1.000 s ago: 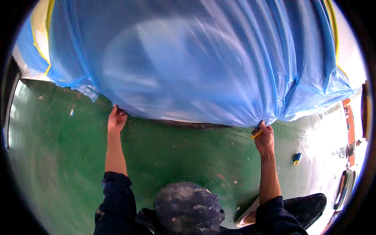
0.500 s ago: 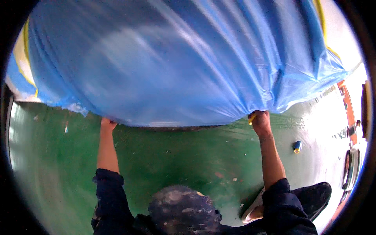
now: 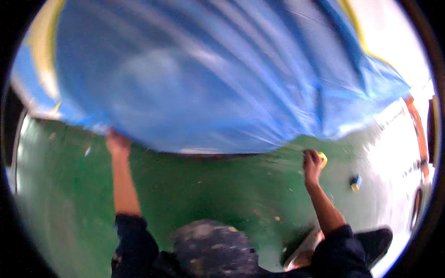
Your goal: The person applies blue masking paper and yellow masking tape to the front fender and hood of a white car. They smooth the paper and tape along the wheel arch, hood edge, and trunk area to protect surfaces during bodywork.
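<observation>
the left hand [image 3: 119,144] is set at the lower edge of the film [image 3: 194,92], with the fingers bent up against it. the left fingertips are blurred and partly hidden, so whether the film is pinched between them cannot be told. the right hand [image 3: 311,163] is held apart from the film, just below its edge. the right fingers are curled inward, with little gap left, and a yellow tape roll [image 3: 323,160] is held in them, showing at their right side.

the film is spread above both hands and across the space between them. slanting folds are drawn down toward the edge above the right fingers, and a crumpled bit of film is seen just left of the left fingertips. to the upper right of the right fingers, the film is bordered by a yellow strip [image 3: 354,23], and a white surface [image 3: 394,34] is seen beyond it.

on the green floor [image 3: 208,185], a blue and yellow roll [image 3: 355,182] is seen lying to the lower right of the right fingers. dark sleeves [image 3: 132,241] are worn, seen well below the fingers.
</observation>
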A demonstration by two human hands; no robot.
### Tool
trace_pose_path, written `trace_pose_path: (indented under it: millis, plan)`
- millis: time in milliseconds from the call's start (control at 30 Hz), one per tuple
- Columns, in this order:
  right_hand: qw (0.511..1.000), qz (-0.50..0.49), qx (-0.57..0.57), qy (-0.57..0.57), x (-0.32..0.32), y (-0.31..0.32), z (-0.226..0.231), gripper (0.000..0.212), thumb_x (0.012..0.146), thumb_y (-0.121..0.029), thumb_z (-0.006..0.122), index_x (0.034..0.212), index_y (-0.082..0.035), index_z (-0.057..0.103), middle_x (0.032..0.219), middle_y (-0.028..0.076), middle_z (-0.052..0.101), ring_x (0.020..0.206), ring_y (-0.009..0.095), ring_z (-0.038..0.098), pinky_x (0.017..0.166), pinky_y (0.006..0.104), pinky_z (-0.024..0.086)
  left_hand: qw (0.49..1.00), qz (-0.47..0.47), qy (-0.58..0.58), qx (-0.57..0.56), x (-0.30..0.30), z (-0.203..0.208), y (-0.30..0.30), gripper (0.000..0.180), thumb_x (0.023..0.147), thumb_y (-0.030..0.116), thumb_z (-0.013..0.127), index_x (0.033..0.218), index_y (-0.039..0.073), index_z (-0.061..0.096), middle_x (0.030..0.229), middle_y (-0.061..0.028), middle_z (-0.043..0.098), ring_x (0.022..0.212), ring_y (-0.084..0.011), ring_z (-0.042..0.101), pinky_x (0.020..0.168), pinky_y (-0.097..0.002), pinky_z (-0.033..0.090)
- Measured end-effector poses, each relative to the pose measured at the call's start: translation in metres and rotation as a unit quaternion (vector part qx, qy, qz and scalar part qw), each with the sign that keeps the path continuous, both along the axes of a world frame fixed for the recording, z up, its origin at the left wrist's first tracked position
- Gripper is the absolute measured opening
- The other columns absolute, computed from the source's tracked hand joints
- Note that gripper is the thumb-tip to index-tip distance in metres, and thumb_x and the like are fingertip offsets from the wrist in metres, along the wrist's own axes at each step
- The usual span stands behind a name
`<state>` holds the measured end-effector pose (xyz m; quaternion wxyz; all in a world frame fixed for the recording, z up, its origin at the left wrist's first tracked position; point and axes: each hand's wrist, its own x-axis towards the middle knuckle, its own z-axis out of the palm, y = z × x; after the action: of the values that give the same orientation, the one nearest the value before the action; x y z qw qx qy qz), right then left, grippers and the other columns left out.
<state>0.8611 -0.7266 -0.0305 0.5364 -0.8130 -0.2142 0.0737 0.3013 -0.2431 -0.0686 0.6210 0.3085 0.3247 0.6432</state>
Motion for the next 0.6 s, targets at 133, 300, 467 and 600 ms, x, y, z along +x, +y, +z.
trace_pose_path:
  millis: [133, 300, 467, 600]
  plan:
    - [0.994, 0.078, 0.006, 0.071, -0.026, -0.031, 0.0, 0.014, 0.092, -0.017, 0.061, 0.091, -0.005, 0.069, 0.071, -0.003, 0.049, 0.058, 0.007, 0.044, 0.05, 0.0242, 0.034, 0.981, -0.134, -0.027, -0.136, 0.063, 0.012, 0.017, 0.045, 0.1, 0.033, 0.051, 0.138, 0.01, 0.052, 0.136, -0.0095, 0.058, 0.125, -0.0286, 0.053, 0.109, -0.0483, 0.042]
    - [0.989, 0.135, -0.005, 0.059, -0.005, -0.05, -0.051, 0.017, 0.091, -0.02, 0.061, 0.091, -0.005, 0.069, 0.067, -0.002, 0.049, 0.052, 0.007, 0.043, 0.047, 0.0234, 0.036, 0.98, 0.148, 0.102, -0.08, 0.069, 0.025, -0.016, 0.043, 0.102, 0.037, 0.05, 0.13, 0.005, 0.058, 0.133, -0.0087, 0.061, 0.12, -0.0248, 0.055, 0.105, -0.0407, 0.043]
    - [0.962, 0.196, -0.052, 0.183, -0.008, -0.053, -0.059, 0.017, 0.093, -0.017, 0.058, 0.095, -0.004, 0.068, 0.068, 0.0, 0.053, 0.052, 0.008, 0.046, 0.048, 0.0235, 0.04, 0.995, -0.061, -0.062, 0.045, 0.07, 0.02, 0.002, 0.064, 0.102, 0.049, 0.045, 0.149, 0.006, 0.043, 0.155, -0.0101, 0.042, 0.14, -0.0247, 0.041, 0.12, -0.0411, 0.026]
    - [0.946, 0.248, -0.115, 0.172, -0.007, -0.049, -0.098, 0.012, 0.09, -0.006, 0.059, 0.097, 0.0, 0.067, 0.082, 0.004, 0.063, 0.069, 0.015, 0.059, 0.067, 0.0299, 0.05, 0.951, -0.211, -0.108, -0.2, 0.073, 0.019, 0.056, 0.06, 0.1, 0.049, 0.048, 0.144, 0.008, 0.049, 0.15, -0.0098, 0.048, 0.135, -0.0264, 0.045, 0.113, -0.044, 0.037]
